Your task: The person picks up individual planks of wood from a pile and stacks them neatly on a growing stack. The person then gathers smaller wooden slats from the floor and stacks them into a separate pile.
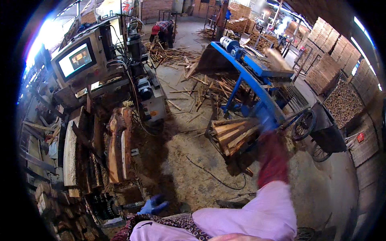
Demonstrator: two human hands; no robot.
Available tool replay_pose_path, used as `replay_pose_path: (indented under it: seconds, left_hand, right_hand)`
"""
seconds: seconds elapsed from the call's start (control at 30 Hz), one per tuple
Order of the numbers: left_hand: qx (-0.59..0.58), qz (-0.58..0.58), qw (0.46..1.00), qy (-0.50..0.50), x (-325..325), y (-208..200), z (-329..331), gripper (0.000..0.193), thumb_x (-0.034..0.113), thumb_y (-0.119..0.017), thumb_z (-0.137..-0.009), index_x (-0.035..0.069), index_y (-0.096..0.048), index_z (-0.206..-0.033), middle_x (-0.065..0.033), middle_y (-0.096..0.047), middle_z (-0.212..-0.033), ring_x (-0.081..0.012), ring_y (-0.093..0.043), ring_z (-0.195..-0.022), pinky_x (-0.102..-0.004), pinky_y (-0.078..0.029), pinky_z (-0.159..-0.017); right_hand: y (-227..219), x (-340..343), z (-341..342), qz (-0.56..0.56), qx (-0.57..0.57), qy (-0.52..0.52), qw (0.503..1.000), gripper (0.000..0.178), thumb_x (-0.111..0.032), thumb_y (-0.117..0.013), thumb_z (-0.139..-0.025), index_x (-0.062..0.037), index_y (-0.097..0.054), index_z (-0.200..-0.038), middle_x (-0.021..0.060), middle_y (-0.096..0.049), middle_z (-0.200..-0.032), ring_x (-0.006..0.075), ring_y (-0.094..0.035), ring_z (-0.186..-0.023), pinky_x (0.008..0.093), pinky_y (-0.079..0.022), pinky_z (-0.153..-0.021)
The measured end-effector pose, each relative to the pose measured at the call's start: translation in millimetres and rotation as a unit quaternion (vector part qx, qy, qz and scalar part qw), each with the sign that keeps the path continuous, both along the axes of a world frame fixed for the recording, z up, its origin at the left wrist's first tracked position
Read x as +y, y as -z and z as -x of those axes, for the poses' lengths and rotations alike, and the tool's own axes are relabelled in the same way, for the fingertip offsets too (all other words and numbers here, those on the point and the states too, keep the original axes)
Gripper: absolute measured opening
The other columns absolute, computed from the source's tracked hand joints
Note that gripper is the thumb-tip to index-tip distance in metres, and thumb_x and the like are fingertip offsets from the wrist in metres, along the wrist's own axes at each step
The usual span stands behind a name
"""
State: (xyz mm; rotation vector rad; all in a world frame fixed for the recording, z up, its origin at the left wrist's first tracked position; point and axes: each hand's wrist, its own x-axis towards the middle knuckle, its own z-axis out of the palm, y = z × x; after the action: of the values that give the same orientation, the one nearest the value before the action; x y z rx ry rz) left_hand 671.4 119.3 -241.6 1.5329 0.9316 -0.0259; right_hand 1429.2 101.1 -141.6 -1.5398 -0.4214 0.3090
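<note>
My right arm, in a dark red sleeve, reaches forward on the right. The blue-gloved right hand (265, 121) is smeared by motion, so its fingers cannot be read. Close to it lies a stack of sawn wooden boards (233, 134), beside the blue metal frame of a machine (257, 90). Whether the hand touches the boards is unclear. Low in the view, my left hand (153, 205), also in a blue glove, is near my body with its fingers apart and nothing visible in it. Bark-edged wood slabs (120, 144) lie ahead of it on the left.
A control cabinet with a lit screen (75, 60) stands at the left. Loose wood strips (197, 96) litter the floor, and a black cable (213, 174) curves across it. A wheeled cart (325, 132) stands at right. Farther back, another person (164, 32) bends over scrap wood.
</note>
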Motion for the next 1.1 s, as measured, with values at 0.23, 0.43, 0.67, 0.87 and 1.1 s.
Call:
replay_pose_path:
  seconds: [0.23, 0.43, 0.67, 0.87, 1.1]
  left_hand:
    - [0.035, -0.036, 0.990, 0.135, -24, 21, 58, 0.073, 0.051, -0.074, -0.092, 0.005, -0.055, -0.146, -0.0183, -0.067, -0.135, -0.0266, -0.064, -0.125, -0.0398, -0.048, -0.106]
    - [-0.046, 0.019, 0.997, -0.063, -77, -6, 174, 0.071, 0.042, -0.075, -0.092, 0.003, -0.054, -0.147, -0.0194, -0.065, -0.138, -0.0280, -0.062, -0.128, -0.0409, -0.048, -0.109]
    - [-0.072, -0.052, 0.957, -0.277, -215, 21, 454, 0.070, 0.036, -0.077, -0.092, 0.002, -0.053, -0.147, -0.0172, -0.068, -0.132, -0.0255, -0.065, -0.121, -0.0406, -0.051, -0.105]
    - [-0.026, -0.128, 0.917, -0.376, -340, -8, 614, 0.070, 0.051, -0.074, -0.091, 0.007, -0.058, -0.143, -0.0177, -0.070, -0.128, -0.0294, -0.067, -0.117, -0.0426, -0.053, -0.101]
    - [-0.076, -0.097, 0.792, -0.598, -505, 74, 779, 0.069, 0.054, -0.074, -0.092, 0.007, -0.062, -0.140, -0.0158, -0.071, -0.125, -0.0277, -0.069, -0.115, -0.0407, -0.054, -0.100]
  right_hand:
    - [286, -79, 437, 0.262, 0.476, -0.291, 0.787, 0.035, -0.048, -0.069, -0.097, -0.0177, -0.064, -0.113, -0.0001, -0.070, -0.099, 0.0155, -0.067, -0.077, 0.0353, -0.056, -0.067]
    - [279, -79, 568, 0.290, 0.160, -0.608, 0.721, 0.039, -0.048, -0.069, -0.096, -0.0114, -0.072, -0.109, 0.0047, -0.072, -0.095, 0.0182, -0.067, -0.070, 0.0380, -0.058, -0.062]
    - [254, -44, 755, 0.326, -0.064, -0.547, 0.768, 0.042, -0.045, -0.067, -0.096, -0.0081, -0.074, -0.114, 0.0034, -0.072, -0.091, 0.0202, -0.063, -0.067, 0.0383, -0.052, -0.061]
    - [234, -117, 1021, 0.372, 0.053, -0.764, 0.525, 0.038, -0.034, -0.068, -0.099, -0.0073, -0.069, -0.126, 0.0045, -0.073, -0.108, 0.0200, -0.066, -0.090, 0.0354, -0.053, -0.080]
    - [206, -219, 1335, 0.263, -0.162, -0.928, 0.208, 0.043, -0.027, -0.074, -0.098, -0.0019, -0.066, -0.132, 0.0098, -0.073, -0.124, 0.0177, -0.067, -0.111, 0.0333, -0.052, -0.100]
